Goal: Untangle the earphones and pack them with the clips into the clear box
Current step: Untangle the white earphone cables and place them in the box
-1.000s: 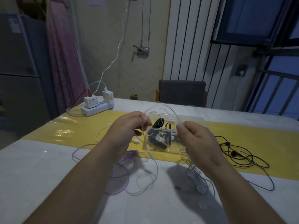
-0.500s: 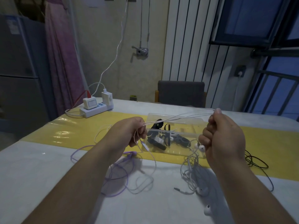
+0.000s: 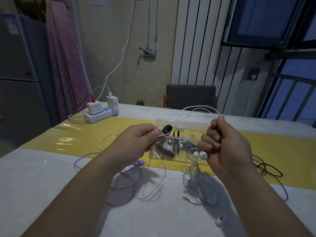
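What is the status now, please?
Left hand, right hand both hold white earphone cable, lifted. Clear box holds black clips. Purple earphones, black earphones lie loose nearby.

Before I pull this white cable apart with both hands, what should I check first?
1. Left hand grip on the white cable: pinched at the fingertips, ok.
2. Right hand grip: fist curled round the cable, ok.
3. Cable free of knots: a tangled bundle lies below the right hand, not ok.
4. Cable clear of the purple earphones: strands overlap below the left hand, cannot tell.
5. Clear box ready: it holds black clips; room left, cannot tell.
6. Black earphones out of the way: they lie apart on the right, ok.
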